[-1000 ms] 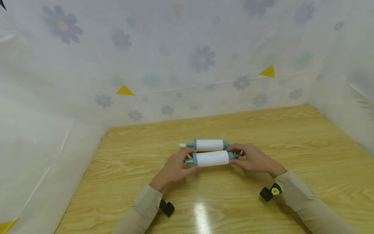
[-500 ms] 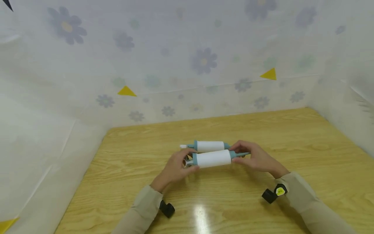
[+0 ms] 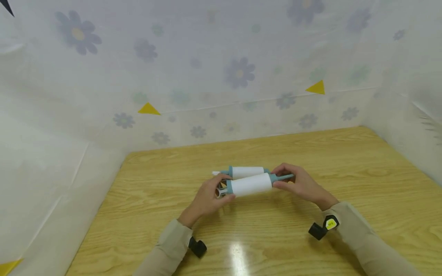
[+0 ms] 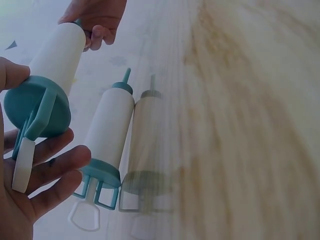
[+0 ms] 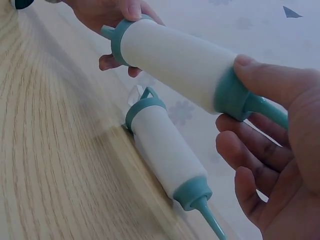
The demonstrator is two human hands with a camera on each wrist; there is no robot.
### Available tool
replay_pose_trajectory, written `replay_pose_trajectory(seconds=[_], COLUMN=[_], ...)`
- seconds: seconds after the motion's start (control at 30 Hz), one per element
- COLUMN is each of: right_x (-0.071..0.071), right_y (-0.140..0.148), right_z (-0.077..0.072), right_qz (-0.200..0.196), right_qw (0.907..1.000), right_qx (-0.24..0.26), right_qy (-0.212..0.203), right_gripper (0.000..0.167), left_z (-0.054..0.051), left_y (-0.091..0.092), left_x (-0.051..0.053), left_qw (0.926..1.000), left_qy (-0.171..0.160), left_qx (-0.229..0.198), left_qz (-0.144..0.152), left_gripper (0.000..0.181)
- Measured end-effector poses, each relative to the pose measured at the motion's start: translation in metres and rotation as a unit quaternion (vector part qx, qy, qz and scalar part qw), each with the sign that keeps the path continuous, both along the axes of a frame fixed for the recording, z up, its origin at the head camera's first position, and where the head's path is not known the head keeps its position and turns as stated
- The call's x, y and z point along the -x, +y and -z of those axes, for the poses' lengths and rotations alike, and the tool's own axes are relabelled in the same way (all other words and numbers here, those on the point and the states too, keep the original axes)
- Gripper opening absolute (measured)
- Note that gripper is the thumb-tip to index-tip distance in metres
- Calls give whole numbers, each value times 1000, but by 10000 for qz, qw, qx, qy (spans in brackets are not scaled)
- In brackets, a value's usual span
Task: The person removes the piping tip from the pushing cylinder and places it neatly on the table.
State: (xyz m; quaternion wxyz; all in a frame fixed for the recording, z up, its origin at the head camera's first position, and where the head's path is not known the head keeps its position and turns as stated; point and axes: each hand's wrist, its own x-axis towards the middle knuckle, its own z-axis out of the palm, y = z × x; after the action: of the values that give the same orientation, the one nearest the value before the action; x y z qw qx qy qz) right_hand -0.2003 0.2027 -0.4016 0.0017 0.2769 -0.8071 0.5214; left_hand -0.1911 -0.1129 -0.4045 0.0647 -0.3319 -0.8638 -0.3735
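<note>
Both hands hold a large white syringe (image 3: 251, 184) with teal end caps, its nozzle end on the right higher than its handle end. My left hand (image 3: 205, 197) grips the handle end; in the left wrist view, thumb and fingers hold the teal flange, with the white plunger handle (image 4: 23, 165) near the palm. My right hand (image 3: 305, 186) pinches the teal nozzle cap (image 5: 232, 96) between thumb and fingers, the thin nozzle (image 5: 270, 111) pointing towards the palm. A second, similar syringe (image 5: 165, 150) lies on the table just behind, partly hidden in the head view.
The wood-grain table (image 3: 262, 234) stretches around the hands. White flower-patterned sheeting (image 3: 193, 84) stands behind the table and along its sides, with yellow triangles on it. Dark wrist cameras (image 3: 197, 247) are strapped at both sleeves.
My right hand has shifted slightly right, from the nozzle to a hold at its cap, and risen a little. The held syringe's nozzle end has tilted up. My left hand stays nearly in place.
</note>
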Motion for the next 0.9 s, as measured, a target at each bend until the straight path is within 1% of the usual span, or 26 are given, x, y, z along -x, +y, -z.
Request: replay_pose_trajectory(seconds=[0.1,0.2,0.33,0.43,0.63,0.73,0.9], right_x=[-1,-2,-4,-5,-7,-9,-11], right_y=[-1,-1,-2,-6,-17,-18,-22], right_z=[0,2,4,4,3,3,2], right_qz=[-11,-2,46,22,-181,-210,-73], right_qw=[9987,9960,9935,9914,9850,9837,9857], right_qx=[331,688,985,1191,1670,1722,1582], right_qy=[-378,-575,-573,-540,-405,-483,-577], right_gripper=[23,23,20,20,14,13,13], left_z=[0,-2,-2,-2,0,0,-3], left_y=[0,1,3,4,5,7,9], left_x=[0,-1,-2,-3,-4,-5,-8], left_qw=[10000,9998,9995,9993,9989,9989,9981], left_qy=[-37,-54,-22,39,214,319,592], left_qx=[-55,-140,-257,-329,-401,-337,-147], left_qz=[33,130,194,156,116,108,7], left_gripper=[41,44,45,43,45,47,42])
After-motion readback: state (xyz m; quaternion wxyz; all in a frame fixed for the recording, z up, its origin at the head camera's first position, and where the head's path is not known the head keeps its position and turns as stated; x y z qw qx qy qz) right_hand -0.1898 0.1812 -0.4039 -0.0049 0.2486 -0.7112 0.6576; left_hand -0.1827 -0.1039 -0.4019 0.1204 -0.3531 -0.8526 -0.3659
